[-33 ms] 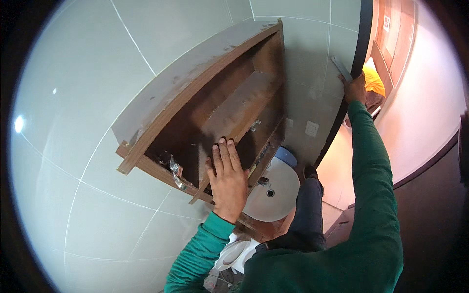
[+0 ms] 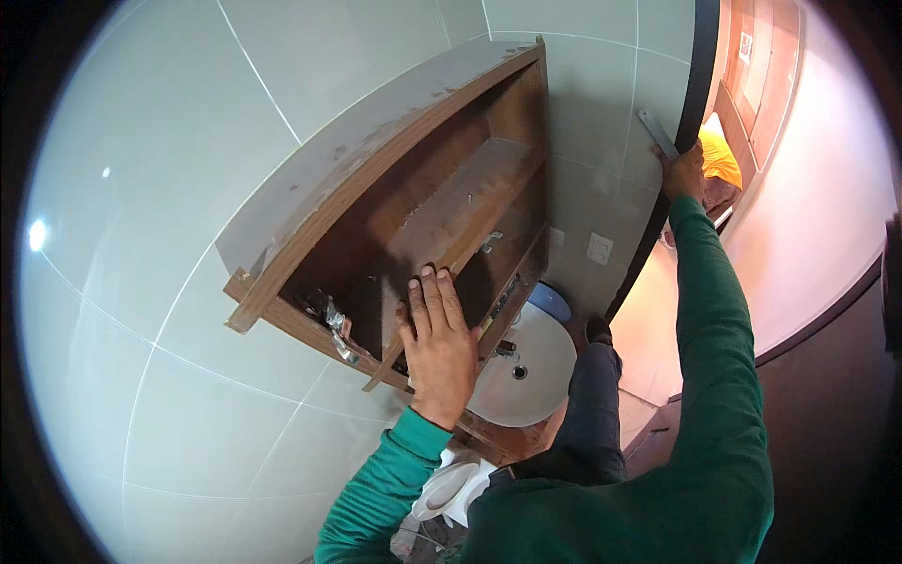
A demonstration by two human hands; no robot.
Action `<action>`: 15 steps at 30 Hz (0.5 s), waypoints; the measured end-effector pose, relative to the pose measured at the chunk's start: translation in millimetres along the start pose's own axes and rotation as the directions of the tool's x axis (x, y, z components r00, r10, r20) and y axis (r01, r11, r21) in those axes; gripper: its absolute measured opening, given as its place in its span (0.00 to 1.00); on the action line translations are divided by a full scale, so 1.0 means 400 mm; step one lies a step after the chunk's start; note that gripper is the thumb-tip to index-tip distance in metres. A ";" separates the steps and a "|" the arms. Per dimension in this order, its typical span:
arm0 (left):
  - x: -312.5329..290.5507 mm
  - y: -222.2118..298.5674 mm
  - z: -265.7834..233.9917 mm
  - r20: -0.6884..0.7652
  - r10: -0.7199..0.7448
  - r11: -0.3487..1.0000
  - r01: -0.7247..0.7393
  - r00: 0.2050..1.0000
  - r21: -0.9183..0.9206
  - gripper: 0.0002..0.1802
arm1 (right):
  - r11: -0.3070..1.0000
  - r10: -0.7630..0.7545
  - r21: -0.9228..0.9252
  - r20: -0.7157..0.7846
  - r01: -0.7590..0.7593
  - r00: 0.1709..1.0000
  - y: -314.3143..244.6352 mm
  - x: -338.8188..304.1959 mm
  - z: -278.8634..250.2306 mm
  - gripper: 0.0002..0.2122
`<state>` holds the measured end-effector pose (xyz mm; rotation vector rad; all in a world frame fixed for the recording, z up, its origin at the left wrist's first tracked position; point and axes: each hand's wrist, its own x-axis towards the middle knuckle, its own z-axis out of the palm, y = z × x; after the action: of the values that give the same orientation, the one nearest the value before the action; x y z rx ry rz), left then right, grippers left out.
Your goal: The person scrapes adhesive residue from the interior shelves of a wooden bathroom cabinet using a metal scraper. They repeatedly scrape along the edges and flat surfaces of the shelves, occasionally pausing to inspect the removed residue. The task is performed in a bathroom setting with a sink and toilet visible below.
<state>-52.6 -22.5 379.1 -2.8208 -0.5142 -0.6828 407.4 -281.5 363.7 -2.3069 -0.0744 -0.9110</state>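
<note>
My left hand (image 2: 438,348) lies flat, fingers stretched out and slightly apart, against the front edge of a shelf in a brown wooden wall cabinet (image 2: 324,221). It holds nothing. A metal hinge (image 2: 334,324) sits on the cabinet's near-left side, and a second hinge (image 2: 490,242) shows deeper along it. Out to the right, at the dark door frame (image 2: 648,240), my right hand (image 2: 684,173) is closed on a flat grey metal strip (image 2: 657,133) with a rounded end. Its exact kind cannot be made out. The palm side of this hand is hidden.
Below the cabinet is a white washbasin (image 2: 540,376) with a dark tap (image 2: 506,349); a blue object (image 2: 550,301) lies beyond it. A white toilet (image 2: 446,489) stands low on the left. Someone in yellow (image 2: 719,158) is past the doorway. A wall switch plate (image 2: 599,248) is near the frame.
</note>
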 end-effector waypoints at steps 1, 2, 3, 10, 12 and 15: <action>-0.003 0.002 -0.002 0.009 -0.010 1.000 0.010 1.000 0.005 0.49 | 1.000 -0.005 -0.025 -0.022 0.004 1.000 -0.005 -0.004 0.007 0.56; -0.003 0.002 -0.005 -0.002 -0.006 1.000 0.006 1.000 0.005 0.49 | 0.999 -0.010 -0.051 -0.045 0.008 0.999 -0.009 -0.007 0.011 0.56; -0.001 0.001 -0.009 -0.013 -0.001 1.000 0.001 1.000 0.006 0.48 | 0.999 0.011 -0.031 -0.010 -0.011 1.000 -0.005 -0.009 0.006 0.56; -0.027 -0.011 -0.063 -0.018 -0.014 0.999 0.014 1.000 -0.030 0.44 | 0.997 0.044 -0.061 0.086 -0.038 0.995 -0.050 -0.032 -0.046 0.52; -0.022 -0.021 -0.062 -0.039 0.027 1.000 -0.028 0.999 -0.011 0.43 | 0.993 0.099 -0.083 0.143 -0.088 0.985 -0.065 -0.031 -0.068 0.52; -0.019 -0.020 -0.056 -0.026 0.065 0.995 -0.067 0.998 -0.074 0.42 | 0.980 0.096 -0.183 0.082 -0.079 0.992 -0.002 -0.026 -0.085 0.46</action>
<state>-71.1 -23.4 396.0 -2.8806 -0.3978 -0.7365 379.2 -299.2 376.4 -2.4969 0.0738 -0.7973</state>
